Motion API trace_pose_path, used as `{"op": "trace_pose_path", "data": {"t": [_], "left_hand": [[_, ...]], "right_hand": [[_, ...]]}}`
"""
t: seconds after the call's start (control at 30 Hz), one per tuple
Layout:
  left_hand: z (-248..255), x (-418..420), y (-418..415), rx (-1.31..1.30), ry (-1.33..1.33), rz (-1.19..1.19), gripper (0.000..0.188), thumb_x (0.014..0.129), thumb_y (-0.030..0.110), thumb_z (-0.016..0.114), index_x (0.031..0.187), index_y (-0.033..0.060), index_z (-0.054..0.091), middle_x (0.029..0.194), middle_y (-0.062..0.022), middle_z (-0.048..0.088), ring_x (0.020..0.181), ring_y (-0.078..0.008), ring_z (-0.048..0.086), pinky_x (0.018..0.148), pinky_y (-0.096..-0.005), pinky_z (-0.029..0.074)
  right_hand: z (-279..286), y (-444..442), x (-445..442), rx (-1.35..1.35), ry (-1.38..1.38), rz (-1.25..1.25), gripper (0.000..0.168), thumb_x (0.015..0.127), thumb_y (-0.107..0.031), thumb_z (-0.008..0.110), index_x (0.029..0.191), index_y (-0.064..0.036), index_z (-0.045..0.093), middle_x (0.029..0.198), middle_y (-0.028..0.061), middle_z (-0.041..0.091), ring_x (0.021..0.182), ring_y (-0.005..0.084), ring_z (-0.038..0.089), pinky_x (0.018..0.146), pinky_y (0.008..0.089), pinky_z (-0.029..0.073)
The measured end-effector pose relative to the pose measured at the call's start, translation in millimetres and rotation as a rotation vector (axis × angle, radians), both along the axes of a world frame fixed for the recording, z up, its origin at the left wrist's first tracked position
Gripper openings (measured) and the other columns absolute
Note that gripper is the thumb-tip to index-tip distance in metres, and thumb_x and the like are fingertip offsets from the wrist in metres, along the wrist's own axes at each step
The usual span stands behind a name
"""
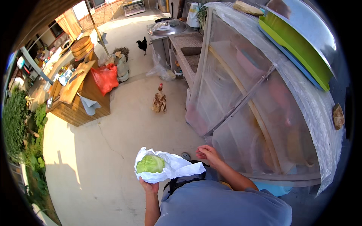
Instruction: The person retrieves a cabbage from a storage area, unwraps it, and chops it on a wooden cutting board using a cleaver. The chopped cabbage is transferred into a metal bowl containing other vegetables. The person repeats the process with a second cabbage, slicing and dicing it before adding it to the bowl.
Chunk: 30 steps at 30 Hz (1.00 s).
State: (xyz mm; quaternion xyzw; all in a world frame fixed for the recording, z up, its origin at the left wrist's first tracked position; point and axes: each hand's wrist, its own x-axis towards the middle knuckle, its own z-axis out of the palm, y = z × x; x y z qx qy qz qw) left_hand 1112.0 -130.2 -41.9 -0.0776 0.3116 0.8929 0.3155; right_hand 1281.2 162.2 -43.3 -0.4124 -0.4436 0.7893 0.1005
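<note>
A pale green head of cabbage (pixel 150 163) rests in crumpled white paper (pixel 184 167), in front of my body. From below, my left hand (pixel 149 186) grips the paper and cabbage. One long end of the wrapping trails right, across my waist. My right hand (pixel 209 154) is in the air just above and to the right of that end, its fingers loosely bent, with nothing visible in them. Close by on the right is a mesh-sided enclosure (pixel 240 118) with a zipper running along it.
A brown chicken (pixel 159 101) stands on the concrete ahead, a black one (pixel 142 45) farther off. To the left is a wooden cabinet (pixel 82 110) with a red plastic bag (pixel 105 77) beside it. A stone sink (pixel 192 52) stands beyond the enclosure; basins (pixel 294 53) lean on its top.
</note>
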Motion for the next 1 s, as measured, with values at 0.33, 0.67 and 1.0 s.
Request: {"op": "trace_pose_path", "data": {"t": [0.33,0.67,1.0], "left_hand": [[3,-180,105,0.048,0.103,0.201,0.077,0.086,0.059,0.058,0.146,0.0152,0.039,0.145,-0.0066,0.048,0.132,-0.0295,0.048,0.11,-0.0507,0.039],[-21,-461,225,0.128,0.119,0.009,0.073,0.088,0.058,0.055,0.145,0.0135,0.04,0.144,-0.0074,0.049,0.131,-0.0292,0.048,0.11,-0.0503,0.039],[16,-616,305,0.207,0.189,0.179,0.088,0.078,0.058,0.07,0.145,0.0121,0.039,0.143,-0.0071,0.05,0.129,-0.0288,0.05,0.109,-0.0484,0.041]], "right_hand": [[-7,160,-261,0.2,0.086,0.364,0.022,0.098,-0.022,0.059,0.112,-0.005,0.063,0.104,0.0067,0.068,0.09,0.0165,0.068,0.078,0.03,0.056],[-164,273,-311,0.144,-0.498,0.184,0.017,0.094,-0.017,0.062,0.104,-0.004,0.064,0.091,0.0094,0.069,0.078,0.0208,0.069,0.068,0.0342,0.058],[-141,375,-521,0.285,-0.421,0.361,0.019,0.091,-0.013,0.063,0.104,0.001,0.064,0.087,0.0098,0.068,0.077,0.0195,0.068,0.064,0.0321,0.056]]}}
